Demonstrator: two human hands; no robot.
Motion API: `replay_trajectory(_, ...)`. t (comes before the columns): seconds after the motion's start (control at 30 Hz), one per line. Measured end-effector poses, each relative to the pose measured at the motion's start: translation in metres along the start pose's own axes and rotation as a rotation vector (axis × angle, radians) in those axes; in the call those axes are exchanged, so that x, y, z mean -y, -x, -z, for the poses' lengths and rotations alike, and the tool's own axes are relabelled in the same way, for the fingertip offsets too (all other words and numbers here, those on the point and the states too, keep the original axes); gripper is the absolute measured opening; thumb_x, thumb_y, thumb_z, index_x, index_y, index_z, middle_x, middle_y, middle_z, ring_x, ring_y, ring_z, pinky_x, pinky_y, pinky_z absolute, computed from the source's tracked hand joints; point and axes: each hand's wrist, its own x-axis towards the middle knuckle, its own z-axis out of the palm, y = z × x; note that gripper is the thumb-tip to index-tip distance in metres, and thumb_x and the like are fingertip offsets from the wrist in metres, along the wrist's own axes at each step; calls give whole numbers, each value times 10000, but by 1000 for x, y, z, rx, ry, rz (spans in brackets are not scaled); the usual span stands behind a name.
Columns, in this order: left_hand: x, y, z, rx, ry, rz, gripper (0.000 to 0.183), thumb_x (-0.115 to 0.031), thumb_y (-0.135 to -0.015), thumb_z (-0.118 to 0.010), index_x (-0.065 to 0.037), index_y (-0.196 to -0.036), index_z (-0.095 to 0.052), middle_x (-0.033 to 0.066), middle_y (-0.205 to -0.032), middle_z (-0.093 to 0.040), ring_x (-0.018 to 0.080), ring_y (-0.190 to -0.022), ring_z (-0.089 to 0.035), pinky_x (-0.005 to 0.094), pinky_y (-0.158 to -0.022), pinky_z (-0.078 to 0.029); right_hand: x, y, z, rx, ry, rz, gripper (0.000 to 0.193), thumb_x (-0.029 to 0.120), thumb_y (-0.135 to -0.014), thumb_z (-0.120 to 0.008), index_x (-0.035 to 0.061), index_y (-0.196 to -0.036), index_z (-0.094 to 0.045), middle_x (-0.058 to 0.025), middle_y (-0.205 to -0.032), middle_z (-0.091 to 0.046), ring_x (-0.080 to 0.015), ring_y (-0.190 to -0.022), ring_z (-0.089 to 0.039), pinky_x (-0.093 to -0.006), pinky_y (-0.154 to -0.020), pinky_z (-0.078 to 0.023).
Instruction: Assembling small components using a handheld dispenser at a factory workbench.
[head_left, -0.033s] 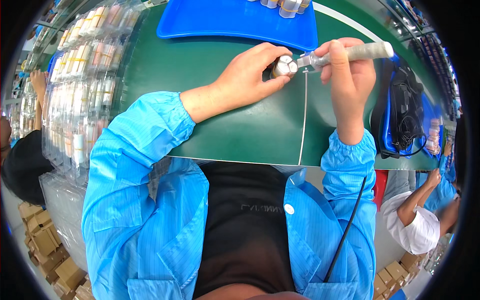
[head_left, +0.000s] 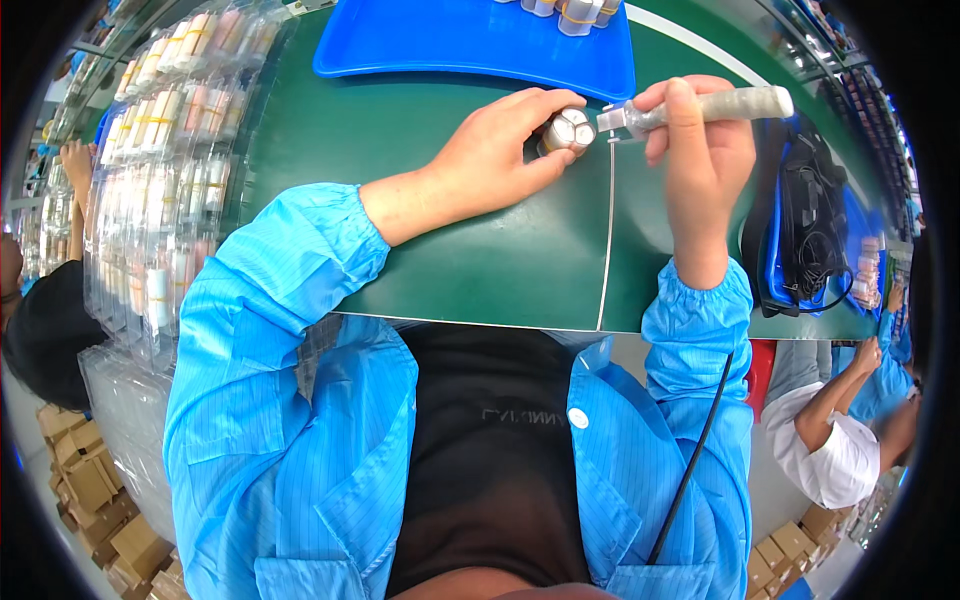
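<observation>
Green table (head_left: 470,265) — left hand (head_left: 500,145) grips a bundle (head_left: 571,131), right hand (head_left: 710,155) a tool (head_left: 750,104), apparently lining up; steady aim needed next.

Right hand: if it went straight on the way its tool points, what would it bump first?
With its tool, the right hand would probably first bump the bundle in the left hand, though depth is hard to judge.

The bundle (head_left: 572,131) between the left fingers (head_left: 548,103) shows shiny, metal-looking ends, the tool (head_left: 745,104) in the right fingers (head_left: 684,112) looks dull and uneven, the tray (head_left: 450,50) beyond is glossy plastic, and the counter (head_left: 470,265) beneath smooth, faintly glossy.
</observation>
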Motion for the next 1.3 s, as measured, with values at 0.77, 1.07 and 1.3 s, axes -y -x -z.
replay_trajectory(0.77,1,-1,-3,22,-22,6,459,-95,-816,-715,-50,-1249,-570,96,-1066,-636,209,-928,-643,320,-845,-529,-8,6,-2,111,52,-74,136,155,-985,-587,23,-956,-575,-54,-826,-661,-45,-602,-502,-194,-532,-404)
replay_trajectory(1.07,1,-2,0,38,-8,24,444,-104,-821,-698,-60,-1244,-572,100,-1065,-632,224,-948,-637,332,-857,-520,-8,3,-6,37,122,42,150,160,-985,-590,21,-930,-586,-49,-794,-655,-36,-588,-495,-192,-523,-402)
replay_trajectory(1.3,3,-2,0,7,-49,-53,439,-110,-829,-722,-59,-1239,-575,89,-1131,-596,226,-982,-625,325,-859,-518,-9,2,-8,64,146,-18,163,168,-957,-633,13,-932,-591,-64,-776,-680,-84,-639,-583,-226,-562,-458)
